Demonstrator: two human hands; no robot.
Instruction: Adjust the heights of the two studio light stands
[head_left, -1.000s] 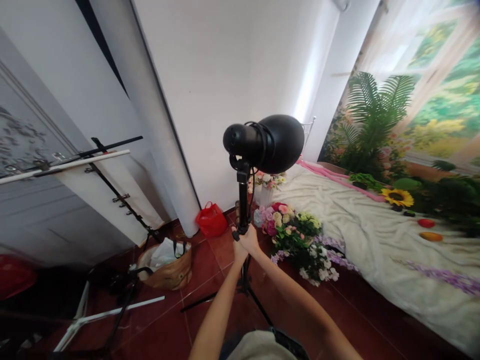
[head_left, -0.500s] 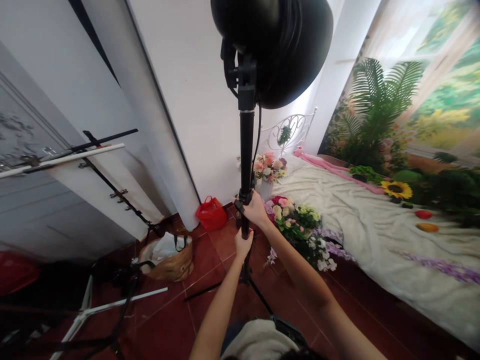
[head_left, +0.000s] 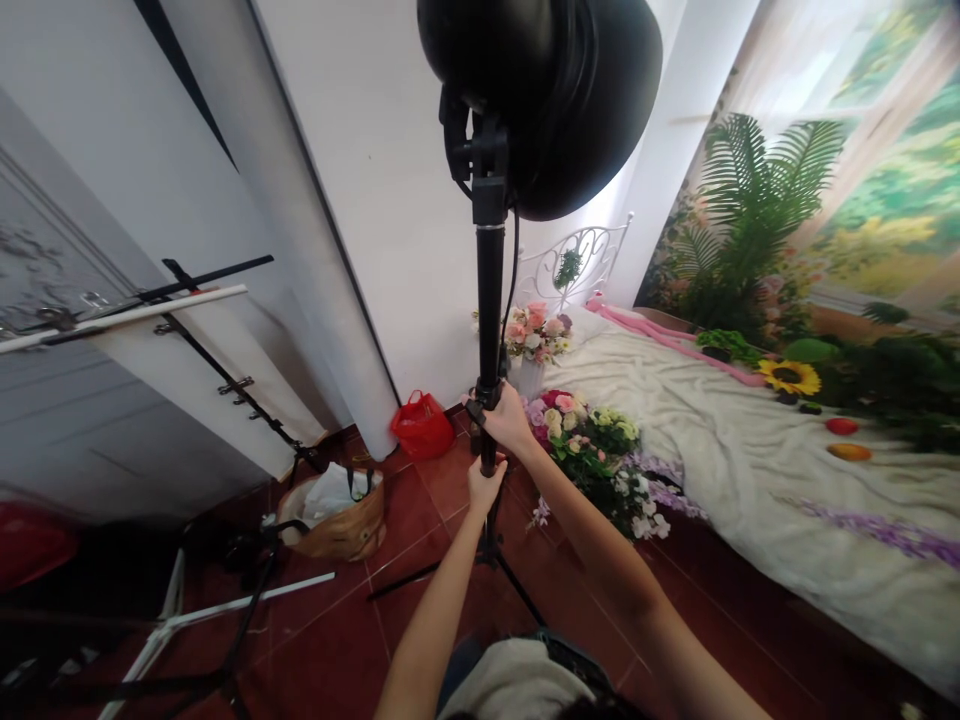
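Note:
A black light stand [head_left: 490, 290] rises upright in front of me, carrying a large black studio lamp [head_left: 555, 100] with a wide round shade. My right hand [head_left: 510, 418] is closed around the pole at a collar with a clamp knob [head_left: 475, 408]. Just below it, my left hand [head_left: 486, 482] wraps the lower part of the same pole. A thin cable [head_left: 514, 270] hangs down from the lamp along the pole. The stand's legs [head_left: 517, 588] spread over the red tiled floor.
On the right is a bed with a white cover [head_left: 750, 460]. Bunches of artificial flowers [head_left: 577, 440] sit beside it. A red bag [head_left: 422, 425] and a woven basket [head_left: 345, 525] stand on the floor to the left, near a white stand frame [head_left: 247, 600] and a backdrop rail [head_left: 225, 375].
The view has shifted very slightly, so the lamp and pole sit a little further left. Both hands keep their hold on the pole.

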